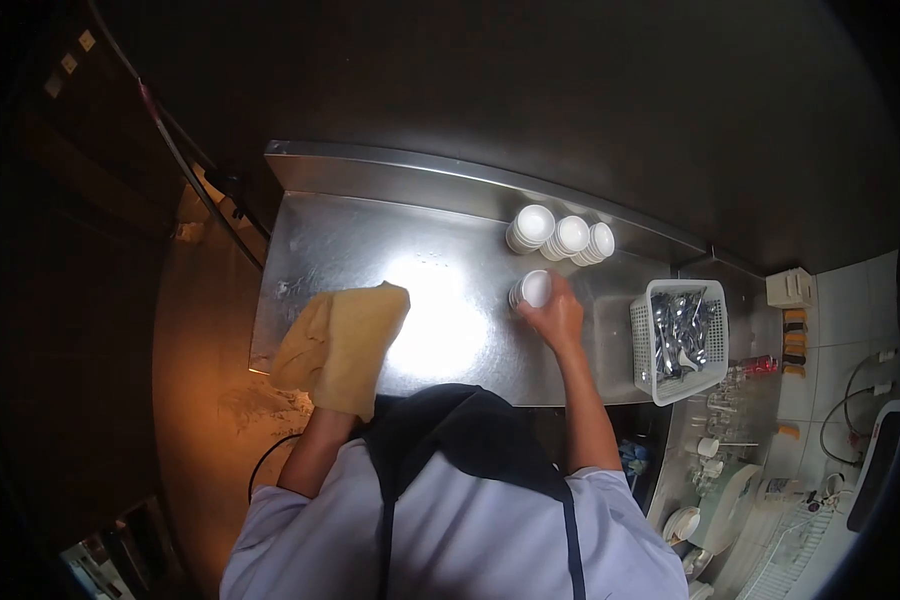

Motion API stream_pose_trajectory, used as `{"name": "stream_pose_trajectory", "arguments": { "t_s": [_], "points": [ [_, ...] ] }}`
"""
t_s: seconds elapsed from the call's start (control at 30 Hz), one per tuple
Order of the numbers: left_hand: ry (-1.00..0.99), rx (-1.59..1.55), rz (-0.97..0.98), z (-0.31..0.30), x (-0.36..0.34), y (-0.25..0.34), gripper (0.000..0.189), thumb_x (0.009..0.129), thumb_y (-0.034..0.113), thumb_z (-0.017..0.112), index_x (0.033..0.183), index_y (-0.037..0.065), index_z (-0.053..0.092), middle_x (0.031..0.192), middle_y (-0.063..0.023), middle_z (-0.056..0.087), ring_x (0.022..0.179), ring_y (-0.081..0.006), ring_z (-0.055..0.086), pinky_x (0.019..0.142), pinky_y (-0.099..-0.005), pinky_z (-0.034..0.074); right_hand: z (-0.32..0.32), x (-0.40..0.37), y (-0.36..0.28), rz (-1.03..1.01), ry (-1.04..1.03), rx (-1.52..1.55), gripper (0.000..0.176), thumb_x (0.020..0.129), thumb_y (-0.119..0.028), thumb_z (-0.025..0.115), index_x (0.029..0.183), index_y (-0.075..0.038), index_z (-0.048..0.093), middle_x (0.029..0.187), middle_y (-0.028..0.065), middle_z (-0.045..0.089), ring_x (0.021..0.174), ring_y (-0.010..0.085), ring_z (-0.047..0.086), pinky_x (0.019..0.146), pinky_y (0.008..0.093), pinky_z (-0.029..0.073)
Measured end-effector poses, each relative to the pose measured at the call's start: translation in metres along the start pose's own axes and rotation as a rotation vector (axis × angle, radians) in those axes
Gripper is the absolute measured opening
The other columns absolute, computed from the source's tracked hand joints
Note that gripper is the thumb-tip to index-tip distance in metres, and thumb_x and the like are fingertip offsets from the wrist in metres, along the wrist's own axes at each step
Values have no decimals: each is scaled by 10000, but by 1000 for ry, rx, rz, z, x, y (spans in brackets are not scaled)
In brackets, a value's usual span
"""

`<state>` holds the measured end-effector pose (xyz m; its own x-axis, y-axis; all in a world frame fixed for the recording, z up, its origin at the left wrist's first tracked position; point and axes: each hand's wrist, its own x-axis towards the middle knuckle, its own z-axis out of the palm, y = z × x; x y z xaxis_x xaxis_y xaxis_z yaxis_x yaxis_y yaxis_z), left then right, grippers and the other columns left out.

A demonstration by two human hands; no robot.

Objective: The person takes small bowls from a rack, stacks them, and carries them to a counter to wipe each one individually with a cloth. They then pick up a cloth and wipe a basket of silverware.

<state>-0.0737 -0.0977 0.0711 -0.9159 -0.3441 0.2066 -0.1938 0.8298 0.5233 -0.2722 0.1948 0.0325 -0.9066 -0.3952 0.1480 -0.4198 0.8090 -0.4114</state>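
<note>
My right hand (560, 312) has its fingers wrapped around the side of a short stack of white cups (534, 289) on the steel counter (345, 225). Just behind it, three more stacks of white cups (572, 235) stand side by side near the counter's back ledge. A yellow-brown cloth (355, 345) hangs over my left hand and hides its fingers, over the counter's left front part. Only the forearm shows below the cloth.
A white plastic basket (638, 340) full of metal cutlery stands right of my right hand. Further right are glasses (722, 400), white dishes (682, 524) and a red object (760, 365). A raised metal ledge (450, 170) runs along the back.
</note>
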Motion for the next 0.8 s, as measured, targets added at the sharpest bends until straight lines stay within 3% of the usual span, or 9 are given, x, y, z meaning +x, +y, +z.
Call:
{"name": "stream_pose_trajectory", "arguments": {
  "t_s": [0.1,0.2,0.53,0.63,0.8],
  "points": [
    [160,56,259,-18,6,33,66,837,74,614,895,57,640,886,-142,653,854,-301,641,733,-428,505,4,2,4,-54,-77,-42,785,690,-342,846,1343,-2,572,1233,248,677,1033,411,705,864,491,580],
    [176,11,320,-19,13,41,86,849,87,616,928,56,631,914,-136,649,876,-291,639,758,-421,503,9,2,8,-148,-74,-69,795,680,-331,851,1352,-20,563,1256,237,669,1029,410,705,858,498,581],
    [-10,-511,105,-2,30,57,170,888,132,622,1038,54,601,1006,-118,638,953,-261,631,842,-396,497,13,-7,19,-310,73,-46,793,676,-298,853,1343,-8,536,1213,221,646,1124,418,631,975,495,523],
    [-59,-646,45,1,34,60,197,900,146,624,1071,53,592,1034,-112,634,976,-252,629,867,-389,495,12,-8,19,-182,120,89,779,687,-287,829,1347,3,534,1238,224,630,1161,418,611,1039,512,479],
    [-142,-854,-38,9,40,71,242,919,168,627,1125,52,577,1081,-103,628,1014,-236,625,909,-376,492,12,-5,10,-218,80,-14,741,679,-251,843,1319,-1,566,1210,212,640,1120,397,611,999,499,486]
  ]
}}
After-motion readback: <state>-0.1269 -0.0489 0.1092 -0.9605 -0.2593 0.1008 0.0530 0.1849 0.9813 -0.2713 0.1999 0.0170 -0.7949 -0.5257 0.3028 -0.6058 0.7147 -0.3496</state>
